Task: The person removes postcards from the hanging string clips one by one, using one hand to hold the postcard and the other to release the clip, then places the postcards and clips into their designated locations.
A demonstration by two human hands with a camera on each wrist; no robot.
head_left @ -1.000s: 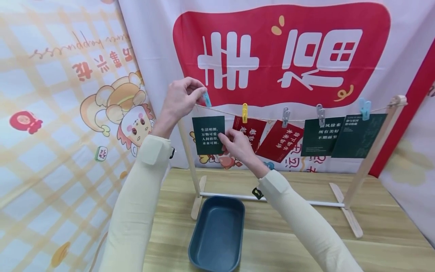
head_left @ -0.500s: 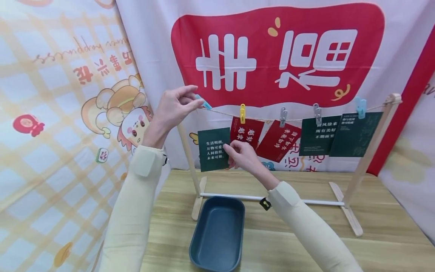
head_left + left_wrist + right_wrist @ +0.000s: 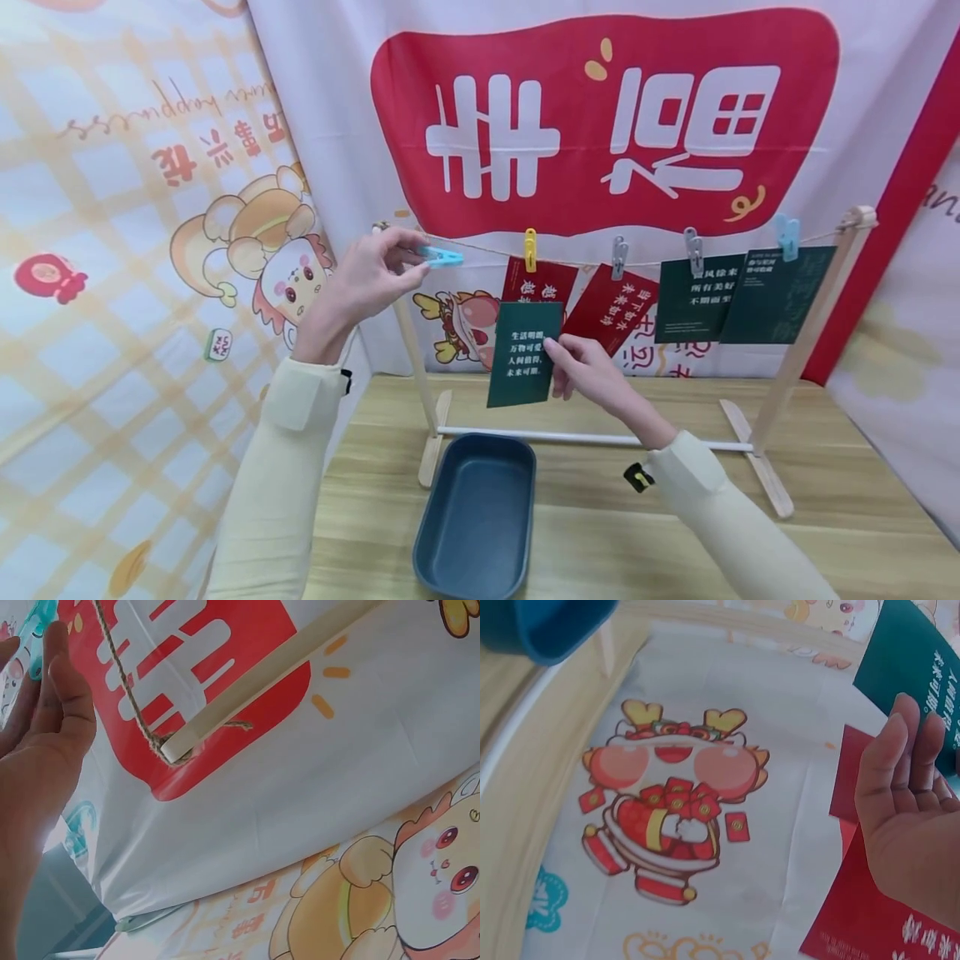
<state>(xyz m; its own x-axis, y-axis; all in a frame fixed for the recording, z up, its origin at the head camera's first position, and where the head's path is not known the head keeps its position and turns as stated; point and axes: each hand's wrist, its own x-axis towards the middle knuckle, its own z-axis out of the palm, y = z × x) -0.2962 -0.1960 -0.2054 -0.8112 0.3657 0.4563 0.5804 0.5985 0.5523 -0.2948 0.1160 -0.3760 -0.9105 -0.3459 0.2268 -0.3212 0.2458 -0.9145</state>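
Note:
In the head view my left hand (image 3: pixel 375 275) pinches a light blue clothespin (image 3: pixel 441 257) close to the left end of the twine (image 3: pixel 487 247). The left wrist view shows the same clothespin (image 3: pixel 36 637) at my fingertips. My right hand (image 3: pixel 596 375) pinches the right edge of a dark green card (image 3: pixel 517 367) with white lettering, held below the twine and overlapping a red card (image 3: pixel 525 282). That red card hangs from a yellow clothespin (image 3: pixel 530 250). Another red card (image 3: pixel 615 308) hangs from a grey clothespin (image 3: pixel 619 258) to its right.
Two more green cards (image 3: pixel 693 321) (image 3: pixel 780 304) hang at the right under grey and blue clothespins. A wooden stand (image 3: pixel 798 358) bears the twine, with a white bar (image 3: pixel 570 436) low across it. A dark blue basin (image 3: pixel 474 517) stands on the wooden table (image 3: pixel 615 533).
My right hand has drawn the green card down and to the right, away from the twine's left end. The clothespin in my left hand has turned from steep to nearly level and sits slightly lower.

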